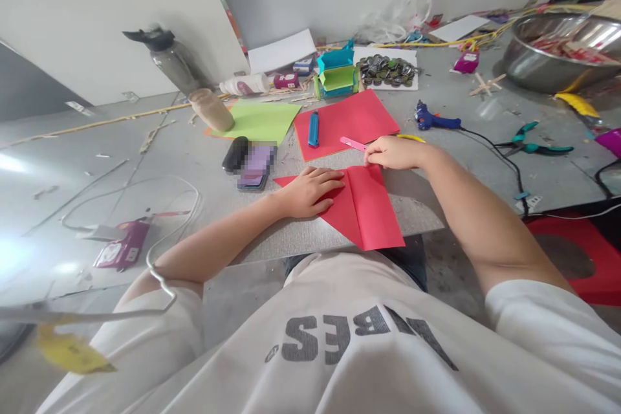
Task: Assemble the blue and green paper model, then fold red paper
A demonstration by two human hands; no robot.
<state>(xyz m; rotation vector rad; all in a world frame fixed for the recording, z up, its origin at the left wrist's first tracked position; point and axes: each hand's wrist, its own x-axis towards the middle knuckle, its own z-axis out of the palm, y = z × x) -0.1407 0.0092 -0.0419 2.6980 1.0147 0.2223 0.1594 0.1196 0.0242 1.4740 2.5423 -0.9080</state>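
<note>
Left hand [310,193]: fingers spread flat on folded red paper [376,210], which overhangs table's [291,233] front edge. Right hand [391,152]: fingers bent at paper's far edge by slim pink tool [352,143]; can't tell if gripping.

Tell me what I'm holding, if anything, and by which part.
Left hand: no grip visible; it lies on the creased red paper. Right hand: apparently the slim pink tool, by its near end, but the grip is hidden.

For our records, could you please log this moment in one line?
left hand: on creased red paper | right hand: at paper's upper edge | pink tool: adjacent, grip unclear
</note>
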